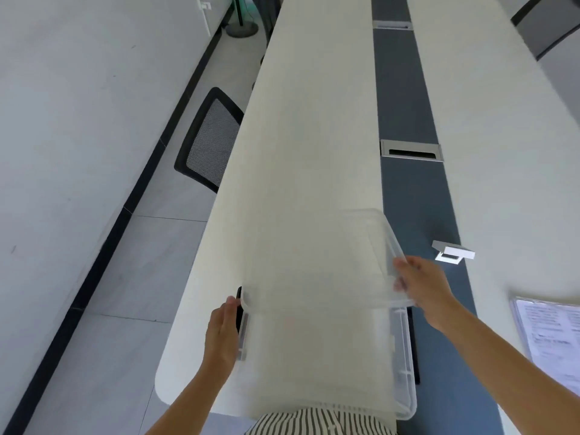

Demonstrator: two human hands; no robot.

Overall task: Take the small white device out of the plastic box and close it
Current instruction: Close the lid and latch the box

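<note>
printed sheet [552, 337], text apparently illegible

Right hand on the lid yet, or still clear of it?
Touching. The head view shows the right hand with its fingers wrapped over the right edge of the translucent lid, no gap visible.

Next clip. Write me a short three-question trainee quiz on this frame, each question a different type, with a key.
1. True or false: the lid sits flat and fully shut on the box.
2. Which hand holds the lid's right edge? A) left hand B) right hand
3. Fill in: the white device lies on the table's ____ centre strip.

Key: 1 false, it is tilted, far end raised; 2 B; 3 blue-grey.
</note>
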